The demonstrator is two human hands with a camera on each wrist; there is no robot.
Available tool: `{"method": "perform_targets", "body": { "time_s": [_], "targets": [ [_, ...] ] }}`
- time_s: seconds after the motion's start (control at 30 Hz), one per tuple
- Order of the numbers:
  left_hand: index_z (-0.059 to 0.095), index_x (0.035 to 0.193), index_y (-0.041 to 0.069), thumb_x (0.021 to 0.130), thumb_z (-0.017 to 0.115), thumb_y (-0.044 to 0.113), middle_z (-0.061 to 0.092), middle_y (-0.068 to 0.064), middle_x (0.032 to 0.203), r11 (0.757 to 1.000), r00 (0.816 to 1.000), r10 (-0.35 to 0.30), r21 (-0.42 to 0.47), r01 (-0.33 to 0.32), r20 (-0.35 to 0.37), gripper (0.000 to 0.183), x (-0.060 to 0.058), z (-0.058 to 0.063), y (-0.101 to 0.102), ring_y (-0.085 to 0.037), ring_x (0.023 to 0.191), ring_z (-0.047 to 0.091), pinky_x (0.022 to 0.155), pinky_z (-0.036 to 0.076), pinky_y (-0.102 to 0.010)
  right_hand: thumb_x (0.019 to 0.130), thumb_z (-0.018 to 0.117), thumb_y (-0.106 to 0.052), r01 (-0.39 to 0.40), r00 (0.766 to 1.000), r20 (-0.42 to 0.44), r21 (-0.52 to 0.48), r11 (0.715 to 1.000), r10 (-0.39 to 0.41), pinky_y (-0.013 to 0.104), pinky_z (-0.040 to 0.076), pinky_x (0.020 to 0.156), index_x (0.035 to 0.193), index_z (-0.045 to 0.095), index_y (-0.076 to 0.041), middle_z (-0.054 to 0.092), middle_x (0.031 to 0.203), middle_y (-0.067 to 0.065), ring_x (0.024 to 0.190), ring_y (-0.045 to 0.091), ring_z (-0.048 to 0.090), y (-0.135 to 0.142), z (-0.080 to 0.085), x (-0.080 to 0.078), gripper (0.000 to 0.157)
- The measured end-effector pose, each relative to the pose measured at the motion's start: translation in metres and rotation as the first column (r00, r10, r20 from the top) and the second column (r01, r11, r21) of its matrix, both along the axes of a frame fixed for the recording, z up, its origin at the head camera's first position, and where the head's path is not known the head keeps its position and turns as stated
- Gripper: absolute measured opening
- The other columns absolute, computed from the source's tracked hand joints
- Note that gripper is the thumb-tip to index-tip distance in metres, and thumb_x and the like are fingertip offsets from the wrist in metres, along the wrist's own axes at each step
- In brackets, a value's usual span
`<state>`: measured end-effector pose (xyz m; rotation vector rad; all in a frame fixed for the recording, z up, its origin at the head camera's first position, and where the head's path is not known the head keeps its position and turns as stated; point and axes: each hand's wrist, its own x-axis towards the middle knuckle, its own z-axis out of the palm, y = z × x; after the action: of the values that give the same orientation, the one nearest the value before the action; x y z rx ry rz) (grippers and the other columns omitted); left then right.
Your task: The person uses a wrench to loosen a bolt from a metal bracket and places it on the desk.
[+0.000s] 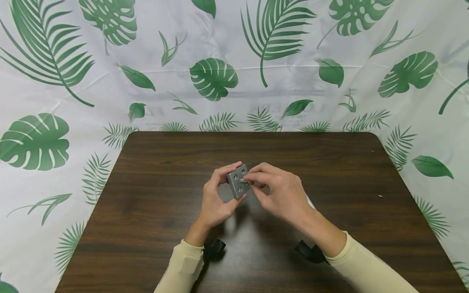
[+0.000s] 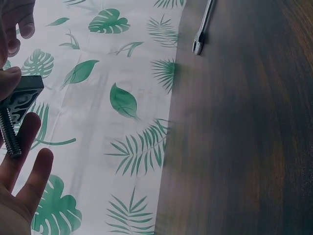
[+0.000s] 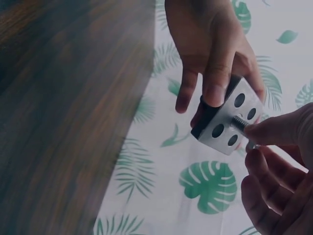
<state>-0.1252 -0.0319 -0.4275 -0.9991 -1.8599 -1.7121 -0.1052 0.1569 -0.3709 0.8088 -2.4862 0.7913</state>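
Observation:
My left hand (image 1: 216, 199) grips a small grey metal plate (image 1: 236, 188) by its edges, thumb below and fingers above. The plate is tilted above the table, with several round holes around its middle. With thumb and fingertips, my right hand (image 1: 280, 191) pinches a threaded bolt (image 3: 238, 123) at the plate's centre; its gripped end is mostly hidden by the fingers. In the right wrist view, the plate (image 3: 226, 122) shows its holed face towards the right hand. The left wrist view shows the bolt's threaded shank (image 2: 10, 134) beside the plate's dark side (image 2: 30, 84).
A silver wrench (image 2: 199, 39) lies on the table, mostly covered by the right hand in the head view. The dark wooden table (image 1: 165, 162) ends at a leaf-patterned cloth (image 1: 165, 93). Black wrist straps (image 1: 309, 251) hang below the sleeves. A tiny pale scrap (image 1: 380, 195) lies at right.

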Motion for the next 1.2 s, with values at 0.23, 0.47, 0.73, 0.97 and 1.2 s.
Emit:
{"method": "perform_targets", "body": {
  "time_s": [0.23, 0.47, 0.73, 0.97, 1.2],
  "targets": [
    [0.047, 0.123, -0.014, 0.065, 0.078, -0.016, 0.057, -0.027, 0.129, 1.000, 1.000, 0.006, 0.008, -0.006, 0.003, 0.066, 0.0005, 0.0020, -0.0023, -0.030, 0.103, 0.065, 0.080, 0.051, -0.036, 0.083, 0.080, -0.020, 0.025, 0.999, 0.032, -0.007, 1.000, -0.025, 0.025, 0.045, 0.050, 0.112, 0.073, -0.017, 0.065, 0.102, -0.009, 0.070, 0.004, 0.061, -0.0010, 0.0008, 0.0005, 0.031],
    [0.048, 0.123, -0.013, 0.065, 0.079, -0.015, 0.058, -0.027, 0.129, 1.000, 1.000, 0.007, -0.001, -0.007, 0.015, 0.066, 0.0022, 0.0033, -0.0026, -0.030, 0.101, 0.065, 0.079, 0.052, -0.037, 0.088, 0.072, -0.040, 0.160, 0.984, 0.073, 0.044, 0.986, -0.163, 0.024, 0.039, 0.045, 0.104, 0.077, -0.019, 0.062, 0.071, -0.014, 0.055, -0.002, 0.050, -0.0024, 0.0038, 0.0010, 0.026],
    [0.048, 0.122, -0.014, 0.063, 0.079, -0.017, 0.058, -0.028, 0.128, 1.000, 1.000, 0.001, -0.002, -0.001, 0.000, 0.066, 0.0023, 0.0039, -0.0011, -0.031, 0.101, 0.065, 0.080, 0.052, -0.037, 0.085, 0.077, -0.031, 0.107, 0.994, 0.022, 0.054, 0.993, -0.109, 0.023, 0.040, 0.046, 0.104, 0.077, -0.018, 0.065, 0.078, -0.011, 0.058, -0.001, 0.052, -0.0007, 0.0023, 0.0007, 0.023],
    [0.047, 0.122, -0.014, 0.065, 0.079, -0.015, 0.057, -0.028, 0.129, 1.000, 1.000, 0.003, -0.002, -0.003, 0.011, 0.066, 0.0023, 0.0051, -0.0013, -0.031, 0.100, 0.066, 0.080, 0.052, -0.037, 0.082, 0.080, -0.022, 0.067, 0.998, 0.005, 0.038, 0.997, -0.068, 0.023, 0.042, 0.047, 0.108, 0.075, -0.016, 0.067, 0.090, -0.008, 0.061, 0.000, 0.056, 0.0003, 0.0025, 0.0013, 0.027],
    [0.047, 0.124, -0.013, 0.066, 0.078, -0.016, 0.057, -0.027, 0.130, 1.000, 1.000, 0.002, 0.001, -0.002, 0.023, 0.066, 0.0016, 0.0044, -0.0010, -0.031, 0.104, 0.064, 0.079, 0.052, -0.037, 0.079, 0.080, -0.006, 0.008, 0.999, -0.040, -0.005, 1.000, -0.009, 0.025, 0.050, 0.056, 0.100, 0.076, -0.018, 0.066, 0.100, -0.009, 0.072, 0.002, 0.064, -0.0003, 0.0006, -0.0002, 0.024]
  ]
}}
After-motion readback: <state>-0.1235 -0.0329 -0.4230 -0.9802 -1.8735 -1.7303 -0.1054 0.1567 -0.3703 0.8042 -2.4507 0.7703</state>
